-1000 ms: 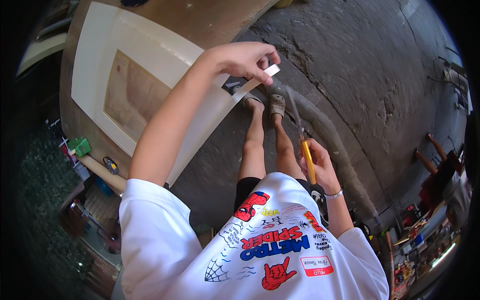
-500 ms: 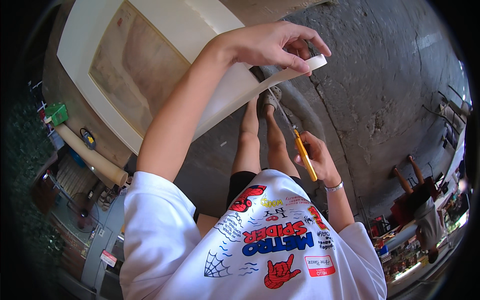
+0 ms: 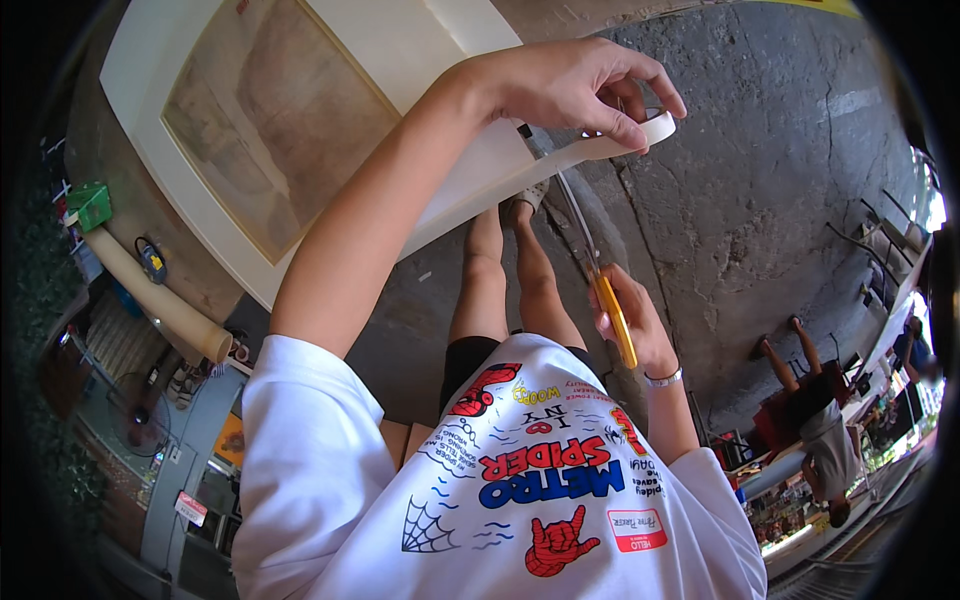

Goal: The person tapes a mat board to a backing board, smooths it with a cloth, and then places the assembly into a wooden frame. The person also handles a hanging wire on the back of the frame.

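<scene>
White tape roll [image 3: 658, 129]: pinched, left hand [image 3: 565, 88]. Yellow-handled knife [image 3: 615, 322]: right hand's [image 3: 637, 318] wrapped grip, blade slanting up-left toward tape strip [image 3: 553, 164].

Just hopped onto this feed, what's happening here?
The person's left hand holds a roll of white tape out past a white-bordered panel with a brownish picture. A strip runs from the roll back toward the panel's edge. The right hand grips a yellow-handled knife, its blade pointing up at the strip; whether they touch is hard to tell.
</scene>
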A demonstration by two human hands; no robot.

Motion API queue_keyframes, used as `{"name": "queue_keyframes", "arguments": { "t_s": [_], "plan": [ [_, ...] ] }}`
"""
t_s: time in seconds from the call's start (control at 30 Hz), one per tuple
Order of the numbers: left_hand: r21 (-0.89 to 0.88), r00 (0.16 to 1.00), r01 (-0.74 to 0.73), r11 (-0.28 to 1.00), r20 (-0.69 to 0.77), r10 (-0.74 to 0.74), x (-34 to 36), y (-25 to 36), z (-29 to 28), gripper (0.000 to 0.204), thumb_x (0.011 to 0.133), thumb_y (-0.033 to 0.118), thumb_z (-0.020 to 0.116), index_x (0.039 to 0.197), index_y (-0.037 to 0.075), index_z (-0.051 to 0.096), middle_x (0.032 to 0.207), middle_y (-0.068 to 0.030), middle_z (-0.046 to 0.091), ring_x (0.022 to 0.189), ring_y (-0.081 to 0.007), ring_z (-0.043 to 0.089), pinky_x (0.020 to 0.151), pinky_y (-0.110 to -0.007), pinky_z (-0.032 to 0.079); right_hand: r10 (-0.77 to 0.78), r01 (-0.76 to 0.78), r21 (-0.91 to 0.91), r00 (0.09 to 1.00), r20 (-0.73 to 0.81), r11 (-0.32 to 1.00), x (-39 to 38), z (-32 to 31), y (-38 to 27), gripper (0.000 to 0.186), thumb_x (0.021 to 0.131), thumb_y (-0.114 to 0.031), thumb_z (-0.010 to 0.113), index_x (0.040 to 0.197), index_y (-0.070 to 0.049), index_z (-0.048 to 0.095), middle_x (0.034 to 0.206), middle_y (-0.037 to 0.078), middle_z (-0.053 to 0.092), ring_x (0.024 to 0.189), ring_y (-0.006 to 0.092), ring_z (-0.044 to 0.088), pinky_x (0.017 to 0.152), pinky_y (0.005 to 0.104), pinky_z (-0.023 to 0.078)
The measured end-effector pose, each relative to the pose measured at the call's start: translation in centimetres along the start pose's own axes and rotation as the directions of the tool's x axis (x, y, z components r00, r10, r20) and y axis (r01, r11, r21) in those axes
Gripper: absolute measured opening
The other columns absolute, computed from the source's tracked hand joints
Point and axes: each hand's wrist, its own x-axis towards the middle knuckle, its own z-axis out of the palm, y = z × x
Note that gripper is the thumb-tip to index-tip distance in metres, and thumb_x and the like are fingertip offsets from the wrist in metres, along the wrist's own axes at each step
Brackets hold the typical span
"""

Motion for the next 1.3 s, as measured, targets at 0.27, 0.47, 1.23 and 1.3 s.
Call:
{"name": "queue_keyframes", "arguments": {
  "t_s": [0.27, 0.47, 1.23, 1.3],
  "plan": [
    [0.051, 0.999, -0.035, 0.998, -0.026, 0.037, 0.0, -0.4, 0.0, 0.047, 0.087, 0.021, 0.083, 0.133, 0.017, 0.07, 0.095, -0.0036, 0.074, 0.089, -0.0117, 0.067, 0.083, -0.03, 0.054, 0.027, -0.031, -0.086, 0.998, -0.049, 0.996, 1.1, 0.0, -1.1, 0.041, 0.09, -0.033, 0.081, 0.093, -0.001, 0.056, 0.074, 0.001, 0.046, 0.061, 0.006, 0.037, 0.053, 0.028, 0.03],
    [0.044, 0.999, -0.041, 0.998, -0.016, 0.041, 0.0, -0.3, 0.0, 0.049, 0.088, 0.023, 0.082, 0.134, 0.013, 0.068, 0.099, -0.0056, 0.076, 0.091, -0.0138, 0.07, 0.084, -0.031, 0.055, 0.029, -0.037, -0.113, 0.998, -0.064, 0.993, 1.0, -0.3, -1.0, 0.037, 0.091, -0.028, 0.081, 0.094, 0.0, 0.057, 0.073, -0.001, 0.046, 0.061, 0.0049, 0.035, 0.053, 0.0276, 0.03],
    [0.037, 0.999, -0.017, 0.999, -0.041, 0.019, 0.0, -0.4, 0.1, 0.046, 0.088, 0.022, 0.083, 0.132, 0.018, 0.071, 0.096, -0.0043, 0.075, 0.09, -0.0125, 0.069, 0.085, -0.031, 0.055, 0.049, -0.049, -0.011, 0.998, -0.05, 0.999, 1.2, -0.5, -1.2, 0.035, 0.087, -0.022, 0.083, 0.093, -0.001, 0.055, 0.076, -0.003, 0.049, 0.064, 0.0017, 0.038, 0.054, 0.0242, 0.031],
    [0.03, 0.999, -0.014, 0.999, -0.042, 0.015, 0.0, -0.3, 0.1, 0.046, 0.088, 0.022, 0.083, 0.132, 0.017, 0.071, 0.096, -0.004, 0.075, 0.09, -0.0122, 0.069, 0.084, -0.03, 0.055, 0.057, -0.057, -0.002, 0.997, -0.045, 0.998, 1.2, -0.6, -1.3, 0.035, 0.087, -0.022, 0.083, 0.094, -0.001, 0.055, 0.077, -0.003, 0.05, 0.064, 0.0015, 0.038, 0.054, 0.0238, 0.031]
  ]
}}
